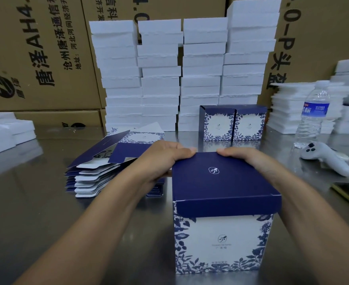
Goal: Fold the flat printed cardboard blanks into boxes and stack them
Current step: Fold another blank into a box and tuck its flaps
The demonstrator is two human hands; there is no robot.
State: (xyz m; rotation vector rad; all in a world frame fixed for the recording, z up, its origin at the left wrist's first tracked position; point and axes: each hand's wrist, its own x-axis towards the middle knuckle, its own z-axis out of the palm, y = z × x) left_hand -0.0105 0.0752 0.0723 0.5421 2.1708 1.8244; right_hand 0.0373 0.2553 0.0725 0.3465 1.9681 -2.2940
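We see fingertips curled over the far edge of the navy lid. The left hand and right hand grip the folded box at its far top corners. The box stands upright on the steel table, lid closed. The pile of flat blanks lies just left of it, and two finished boxes stand behind, side by side.

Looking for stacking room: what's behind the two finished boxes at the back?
Directly behind the two finished boxes rise white block stacks, with big brown cartons behind those. The boxes cover the stacks' lowest layers there.
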